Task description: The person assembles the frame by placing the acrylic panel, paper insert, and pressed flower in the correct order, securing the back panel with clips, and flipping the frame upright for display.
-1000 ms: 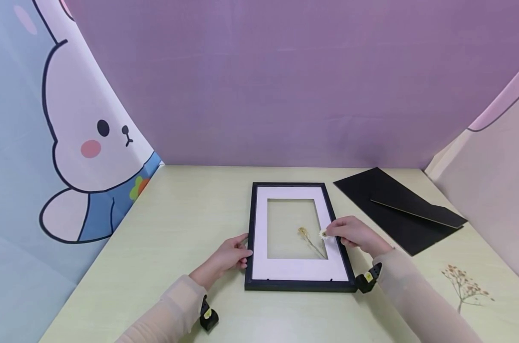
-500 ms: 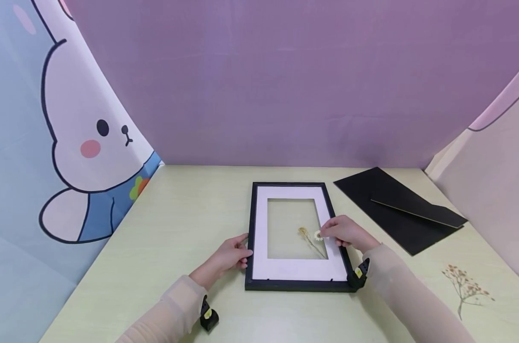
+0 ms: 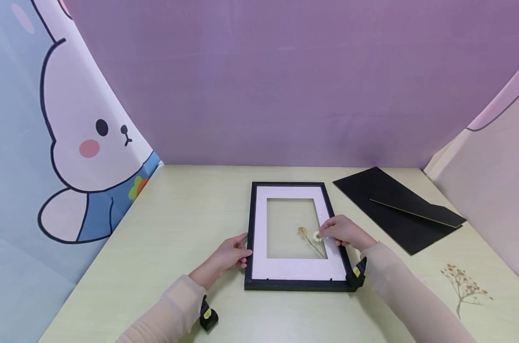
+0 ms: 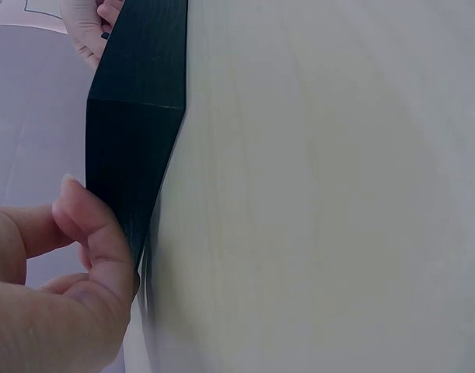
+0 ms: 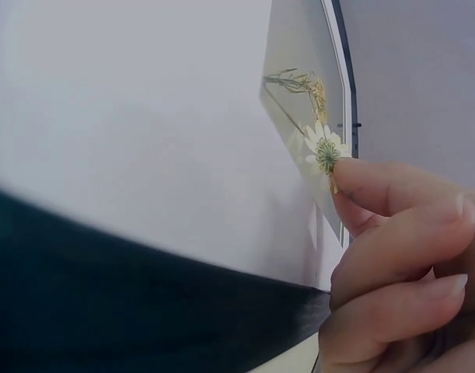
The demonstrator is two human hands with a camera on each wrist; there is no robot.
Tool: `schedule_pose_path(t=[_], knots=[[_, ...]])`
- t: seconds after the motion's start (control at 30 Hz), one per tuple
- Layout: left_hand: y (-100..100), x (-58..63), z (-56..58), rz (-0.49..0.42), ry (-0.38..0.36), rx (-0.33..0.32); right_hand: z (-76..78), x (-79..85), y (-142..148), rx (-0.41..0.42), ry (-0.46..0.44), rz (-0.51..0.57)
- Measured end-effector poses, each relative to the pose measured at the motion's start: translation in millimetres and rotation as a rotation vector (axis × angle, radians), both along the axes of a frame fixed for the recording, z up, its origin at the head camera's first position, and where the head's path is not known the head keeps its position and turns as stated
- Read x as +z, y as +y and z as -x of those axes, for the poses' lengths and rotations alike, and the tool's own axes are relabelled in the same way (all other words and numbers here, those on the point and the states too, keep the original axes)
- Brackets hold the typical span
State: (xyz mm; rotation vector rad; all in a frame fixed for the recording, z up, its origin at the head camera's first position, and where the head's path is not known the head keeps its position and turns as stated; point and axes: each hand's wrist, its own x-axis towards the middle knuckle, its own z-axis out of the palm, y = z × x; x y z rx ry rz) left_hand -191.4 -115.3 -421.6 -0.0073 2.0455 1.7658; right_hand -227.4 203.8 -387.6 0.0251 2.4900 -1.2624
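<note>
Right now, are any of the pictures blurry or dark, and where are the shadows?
Head view: bright and mostly clear, with soft shadows on the table; left wrist view: dimmer and grayer, with a faint shadow beside the black frame; right wrist view: the frame's nearest edge is dark and blurry, but the white flower in the right hand looks sharper.

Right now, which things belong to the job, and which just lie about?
In the job:
black frame with white mat, held by the left hand
white flower, pinched by the right hand
yellow sprig, in the mat's opening

Lying about, perhaps for later:
black board and narrower black piece
brown sprig
</note>
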Motion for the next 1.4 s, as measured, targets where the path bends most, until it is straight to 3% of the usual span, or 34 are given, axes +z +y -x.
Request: schedule_pose_path(t=[0.8,1.4], knots=[[0.4,-1.6,0.4,0.005,0.004,0.001,-1.1,1.3,-2.8,0.026,0.017,-0.032],[0.8,-2.5,0.9,0.004,0.005,0.006,-4.8,7.0,3.5,0.030,0.002,0.013]])
